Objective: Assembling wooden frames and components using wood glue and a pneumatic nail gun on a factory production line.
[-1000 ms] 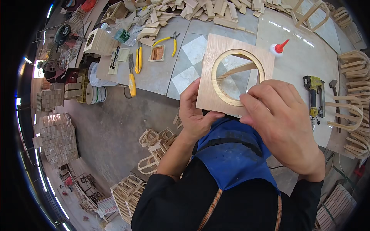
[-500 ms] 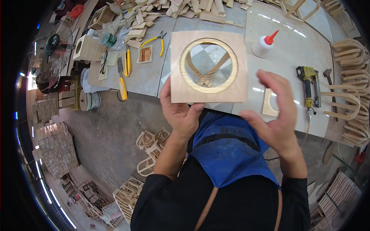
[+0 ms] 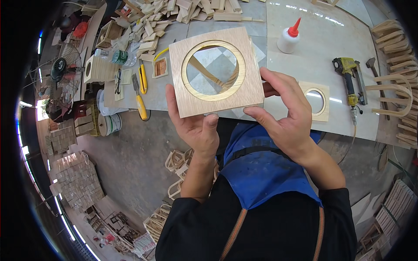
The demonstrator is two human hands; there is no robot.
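A square wooden piece (image 3: 176,61) with a large round opening, lined by a paler wooden ring (image 3: 188,89), is held up over the table's near edge, slightly tilted. My left hand (image 3: 193,130) grips its lower left corner, thumb along the bottom edge and fingers up the left side. At the lower right corner my right hand (image 3: 285,113) closes on it, thumb below and fingers on the right side, their tips partly hidden behind. Wooden strips (image 3: 204,71) show through the opening, with checkered grey and white beyond.
On the table lie another wooden panel with a round hole (image 3: 325,102), a yellow nail gun (image 3: 347,71), a hammer (image 3: 374,71), a red-tipped white glue bottle (image 3: 288,41) and a yellow-handled chisel (image 3: 141,106). Wood offcuts (image 3: 187,11) pile up behind; curved wooden parts (image 3: 398,65) are stacked right.
My right hand has come in from apart and now holds the right side of the wooden piece. The piece has shifted left in the picture and tilted counterclockwise.
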